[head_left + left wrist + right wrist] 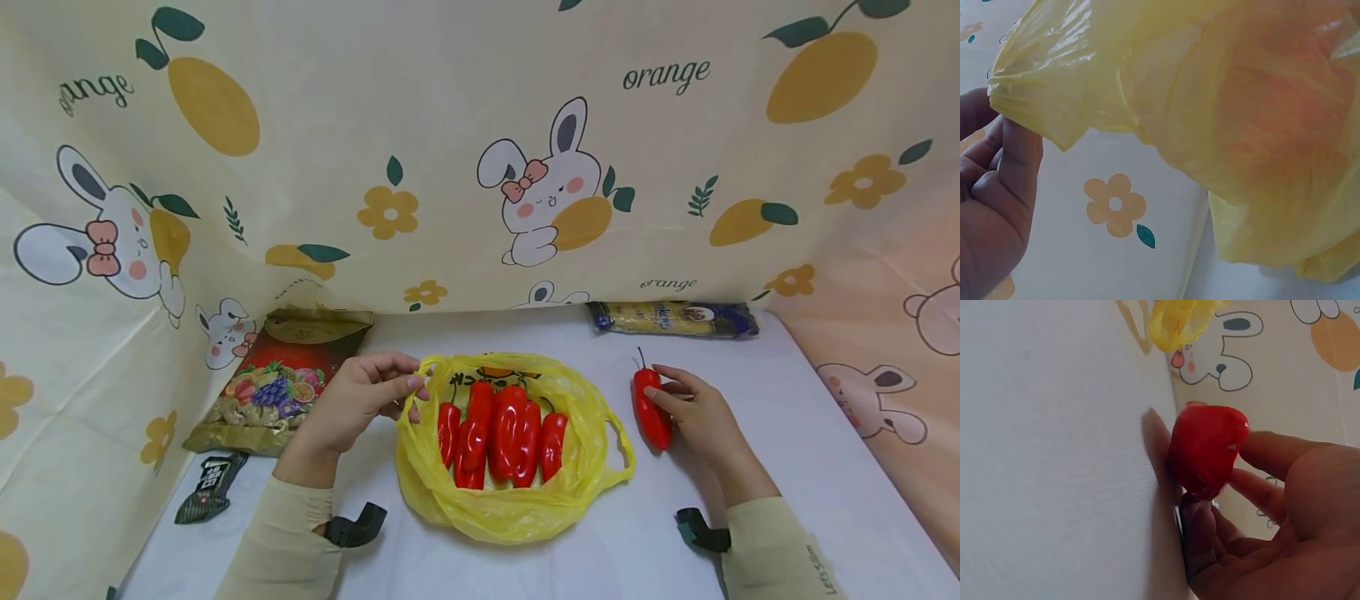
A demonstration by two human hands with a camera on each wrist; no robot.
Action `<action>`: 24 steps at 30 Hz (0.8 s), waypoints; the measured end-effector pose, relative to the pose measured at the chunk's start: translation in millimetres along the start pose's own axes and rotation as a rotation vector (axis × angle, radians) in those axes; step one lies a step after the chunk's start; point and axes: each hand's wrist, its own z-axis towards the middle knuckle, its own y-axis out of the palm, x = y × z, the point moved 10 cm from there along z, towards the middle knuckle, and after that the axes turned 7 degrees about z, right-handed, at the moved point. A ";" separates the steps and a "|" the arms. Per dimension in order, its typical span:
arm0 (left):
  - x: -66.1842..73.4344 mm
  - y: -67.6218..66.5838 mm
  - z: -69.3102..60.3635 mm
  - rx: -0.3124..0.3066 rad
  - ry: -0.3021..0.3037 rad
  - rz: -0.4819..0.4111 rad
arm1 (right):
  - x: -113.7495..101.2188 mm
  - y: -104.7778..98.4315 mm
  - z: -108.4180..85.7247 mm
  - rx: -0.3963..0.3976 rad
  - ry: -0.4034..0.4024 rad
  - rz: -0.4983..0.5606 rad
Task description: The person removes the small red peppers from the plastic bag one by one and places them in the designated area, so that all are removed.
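Note:
A yellow plastic bag (pixel 510 517) lies open on the white table, with several glossy red chili peppers (pixel 507 433) inside it. My left hand (pixel 367 392) pinches the bag's left rim between thumb and fingers. In the left wrist view the thin plastic (pixel 1054 75) is drawn up to the fingertips, and red shows faintly through it. Right of the bag, my right hand (pixel 693 412) grips a single red pepper (pixel 649 412) whose thin stem points away. The right wrist view shows that pepper (pixel 1207 450) between thumb and fingers, close to the tabletop.
A red and gold packet printed with fruit (pixel 277 375) lies at the back left, with a small black wrapper (pixel 212 487) in front of it. At the back right a long blue and yellow packet (pixel 675 319) lies against the patterned cloth backdrop (pixel 450 100).

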 end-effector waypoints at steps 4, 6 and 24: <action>-0.5 0.1 0.1 0.001 -0.001 0.003 | -1.3 1.3 -1.2 -0.010 -0.004 -0.007; -0.5 0.4 0.2 0.000 0.000 0.003 | -2.4 2.0 -2.2 -0.013 -0.009 -0.010; 1.2 2.3 -0.2 -0.012 0.006 -0.004 | -8.8 13.9 -5.9 -0.073 -0.012 0.005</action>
